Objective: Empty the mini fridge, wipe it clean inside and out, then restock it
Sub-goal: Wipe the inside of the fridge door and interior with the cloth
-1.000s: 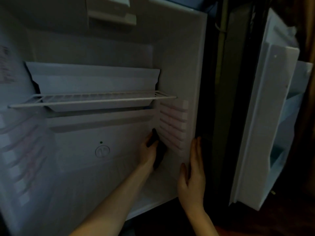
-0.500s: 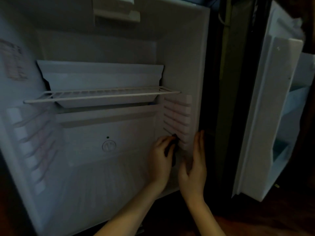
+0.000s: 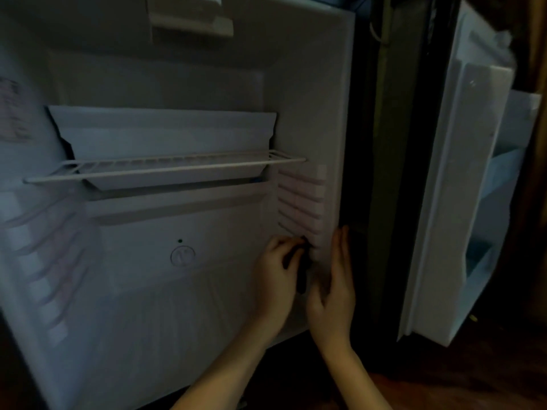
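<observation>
The white mini fridge [image 3: 165, 315] stands open in dim light with nothing stored inside. My left hand [image 3: 275, 276] is inside, low at the right wall, fingers curled round a dark cloth [image 3: 302, 273] pressed against the ribbed shelf guides [image 3: 302, 202]. My right hand [image 3: 334, 288] lies flat with straight fingers on the front edge of the right wall, just beside the left hand.
A white wire shelf [image 3: 165, 167] spans the middle, with a white drip tray [image 3: 165, 137] behind it. A round drain cap [image 3: 182, 255] sits on the back wall. The open door [image 3: 461, 184] with its racks hangs at the right. Dark wooden floor lies below.
My left hand with the cloth has moved from the back right corner forward along the right wall, toward the right hand. The view has shifted slightly; the right hand stays on the edge.
</observation>
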The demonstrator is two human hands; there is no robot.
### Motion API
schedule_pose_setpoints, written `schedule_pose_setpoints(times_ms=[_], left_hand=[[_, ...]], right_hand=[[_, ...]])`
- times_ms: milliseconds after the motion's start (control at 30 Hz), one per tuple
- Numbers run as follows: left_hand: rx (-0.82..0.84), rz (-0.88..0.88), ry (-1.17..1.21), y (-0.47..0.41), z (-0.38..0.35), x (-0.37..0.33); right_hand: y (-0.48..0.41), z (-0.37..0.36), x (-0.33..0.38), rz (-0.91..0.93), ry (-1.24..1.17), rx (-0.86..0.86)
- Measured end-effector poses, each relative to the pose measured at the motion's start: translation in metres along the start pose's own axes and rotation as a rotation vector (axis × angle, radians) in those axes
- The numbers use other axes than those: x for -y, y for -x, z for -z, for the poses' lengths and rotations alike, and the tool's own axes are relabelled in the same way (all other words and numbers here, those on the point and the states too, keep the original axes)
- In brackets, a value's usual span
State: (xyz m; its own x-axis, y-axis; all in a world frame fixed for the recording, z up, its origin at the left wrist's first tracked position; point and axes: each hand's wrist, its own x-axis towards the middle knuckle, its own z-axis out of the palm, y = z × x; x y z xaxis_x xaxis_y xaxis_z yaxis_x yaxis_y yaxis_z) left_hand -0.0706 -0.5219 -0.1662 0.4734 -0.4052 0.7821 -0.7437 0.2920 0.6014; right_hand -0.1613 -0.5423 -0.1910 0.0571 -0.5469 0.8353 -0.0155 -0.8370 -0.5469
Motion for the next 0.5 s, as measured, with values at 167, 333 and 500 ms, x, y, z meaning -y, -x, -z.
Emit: schedule_pose_setpoints(times_ms=[167,333,500], left_hand=[[0.010,-0.015,0.058,0.012,0.001,-0.006],[-0.028,0.157,0.072,-0.005,0.001,0.003],[-0.038,0.318,0.126,-0.022,0.002,0.008]], right_hand=[[0.000,0.002,-0.002,-0.012,-0.075,-0.013],[0.000,0.001,-0.002,-0.019,-0.097,-0.021],[0.000,0.001,-0.005,0.018,-0.051,-0.035]])
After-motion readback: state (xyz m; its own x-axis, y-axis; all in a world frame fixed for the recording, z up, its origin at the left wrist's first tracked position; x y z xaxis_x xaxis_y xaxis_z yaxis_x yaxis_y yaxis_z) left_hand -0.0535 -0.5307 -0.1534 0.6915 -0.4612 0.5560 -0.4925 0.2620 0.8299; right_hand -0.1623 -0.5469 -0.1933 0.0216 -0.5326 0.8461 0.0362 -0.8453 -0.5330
